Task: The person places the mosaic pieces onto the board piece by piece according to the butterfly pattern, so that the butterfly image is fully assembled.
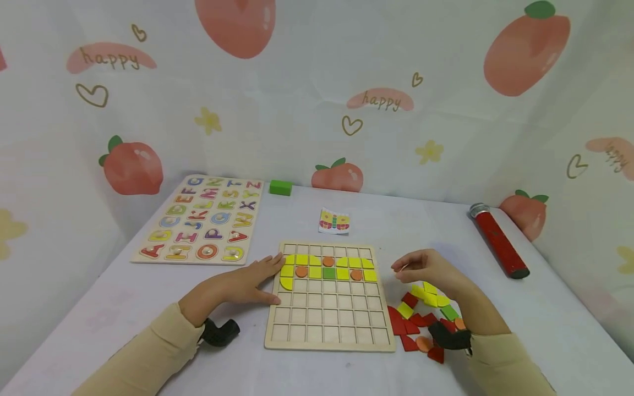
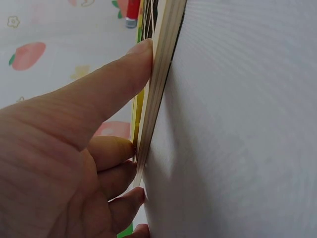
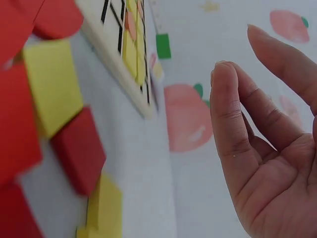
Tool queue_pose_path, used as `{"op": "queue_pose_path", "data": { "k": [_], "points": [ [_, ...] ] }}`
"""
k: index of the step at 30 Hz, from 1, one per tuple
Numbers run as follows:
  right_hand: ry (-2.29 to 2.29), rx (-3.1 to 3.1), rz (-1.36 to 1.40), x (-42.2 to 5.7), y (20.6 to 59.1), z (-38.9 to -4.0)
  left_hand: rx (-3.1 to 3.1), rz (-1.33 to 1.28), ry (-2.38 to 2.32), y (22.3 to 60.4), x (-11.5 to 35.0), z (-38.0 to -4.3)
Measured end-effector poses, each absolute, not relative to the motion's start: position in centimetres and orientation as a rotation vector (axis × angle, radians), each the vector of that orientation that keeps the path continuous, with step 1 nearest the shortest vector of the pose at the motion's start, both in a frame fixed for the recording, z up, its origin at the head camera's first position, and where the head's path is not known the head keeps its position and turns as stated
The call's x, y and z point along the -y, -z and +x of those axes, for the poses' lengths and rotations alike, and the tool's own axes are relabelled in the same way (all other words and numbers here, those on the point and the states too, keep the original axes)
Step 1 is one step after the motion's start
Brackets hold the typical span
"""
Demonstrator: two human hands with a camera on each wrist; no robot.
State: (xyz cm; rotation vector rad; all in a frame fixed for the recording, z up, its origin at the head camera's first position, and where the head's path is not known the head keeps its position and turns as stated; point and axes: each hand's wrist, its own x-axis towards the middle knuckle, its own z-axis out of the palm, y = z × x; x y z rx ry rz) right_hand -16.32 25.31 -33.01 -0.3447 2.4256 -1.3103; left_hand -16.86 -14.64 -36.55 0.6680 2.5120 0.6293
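A wooden grid board [image 1: 322, 317] lies in front of me, its upper rows holding yellow tiles [image 1: 315, 272], orange round pieces [image 1: 328, 262] and one green square [image 1: 329, 273]. My left hand [image 1: 247, 283] rests along the board's left edge, thumb and fingertips touching its side; the left wrist view shows the thumb [image 2: 119, 74] against the wooden rim. To the right of the board, my right hand [image 1: 430, 269] hovers with loosely bent fingers and nothing between them. Below it lies a loose pile of red tiles [image 1: 396, 320], with yellow, green and orange pieces mixed in.
A small picture card [image 1: 334, 221] with a butterfly-like pattern lies behind the board. At the back left are an alphabet puzzle board [image 1: 198, 220] and a green block [image 1: 280, 188]. A red microphone [image 1: 500, 242] lies at the right. A patterned cloth hangs behind the table.
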Motion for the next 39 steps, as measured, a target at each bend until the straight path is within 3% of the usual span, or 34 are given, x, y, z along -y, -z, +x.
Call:
{"op": "queue_pose_path", "data": {
  "k": [11,39],
  "points": [
    [1.242,-2.45,-0.117,-28.7,35.2,-16.3,-2.513,0.654,-0.636,36.6,14.6,-16.9],
    [1.011,-2.574,-0.136,-29.5,36.6,-16.2,-2.502,0.663,-0.651,36.6,14.7,-16.9]
  ]
}}
